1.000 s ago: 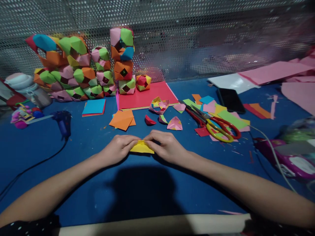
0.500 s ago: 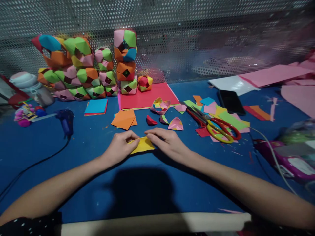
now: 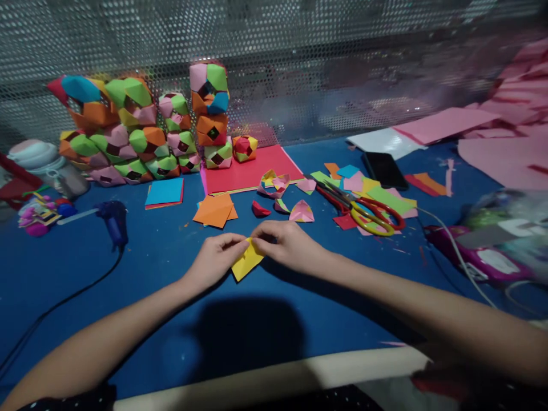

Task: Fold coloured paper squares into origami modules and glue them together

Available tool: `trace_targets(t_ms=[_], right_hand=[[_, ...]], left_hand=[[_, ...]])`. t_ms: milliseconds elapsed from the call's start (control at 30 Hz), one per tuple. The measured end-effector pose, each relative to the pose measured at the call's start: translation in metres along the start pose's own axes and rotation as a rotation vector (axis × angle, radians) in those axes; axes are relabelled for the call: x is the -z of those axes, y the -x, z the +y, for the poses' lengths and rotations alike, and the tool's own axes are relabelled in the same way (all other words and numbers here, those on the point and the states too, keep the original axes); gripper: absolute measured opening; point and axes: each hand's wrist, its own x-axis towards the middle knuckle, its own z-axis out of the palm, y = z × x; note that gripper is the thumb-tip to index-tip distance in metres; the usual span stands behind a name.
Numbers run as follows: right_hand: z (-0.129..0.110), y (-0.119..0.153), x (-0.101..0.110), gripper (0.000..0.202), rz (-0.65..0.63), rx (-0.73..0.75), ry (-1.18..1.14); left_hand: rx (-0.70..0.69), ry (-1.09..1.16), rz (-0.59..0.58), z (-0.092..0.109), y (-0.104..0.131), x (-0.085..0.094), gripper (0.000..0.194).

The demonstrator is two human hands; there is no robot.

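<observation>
A small piece of yellow paper (image 3: 247,261) is held between both hands over the blue table, its lower corner pointing toward me. My left hand (image 3: 214,257) pinches its upper left edge between thumb and fingers. On the upper right, my right hand (image 3: 286,244) grips the paper with thumb and bent fingers, the tips of both hands close together. Just beyond lie a few orange paper squares (image 3: 214,210), a small red folded piece (image 3: 261,209), a pink folded piece (image 3: 302,212) and a partly joined pink and yellow paper ring (image 3: 274,184).
Folded paper balls (image 3: 148,142) are stacked against the perforated metal wall. A blue glue gun (image 3: 113,222) with its cord lies left, near a blue paper stack (image 3: 164,192). Scissors (image 3: 372,220), paper scraps and a phone (image 3: 385,169) lie right. Pink sheets (image 3: 447,125) sit at the far right.
The yellow paper has turned from lying level to a slant, with a corner toward me. My hands have come closer together, fingertips now at its upper edge. The view has shifted slightly.
</observation>
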Motion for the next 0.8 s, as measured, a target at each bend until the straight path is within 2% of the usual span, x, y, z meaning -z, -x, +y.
trace_targets(t_ms=[100, 300, 500, 800], right_hand=[[-0.004, 0.001, 0.001, 0.014, 0.003, -0.021, 0.010], [0.001, 0.007, -0.003, 0.015, 0.047, -0.111, -0.127], [0.012, 0.013, -0.006, 0.015, -0.006, -0.141, -0.235], [0.016, 0.018, -0.008, 0.017, -0.035, -0.073, -0.171]], left_hand=[[0.030, 0.006, -0.054, 0.000, 0.000, 0.001, 0.029], [0.103, 0.065, -0.034, -0.003, -0.002, -0.002, 0.030], [0.171, 0.058, -0.061, -0.005, -0.003, -0.005, 0.028], [0.301, 0.120, -0.135, -0.007, -0.005, -0.006, 0.024]])
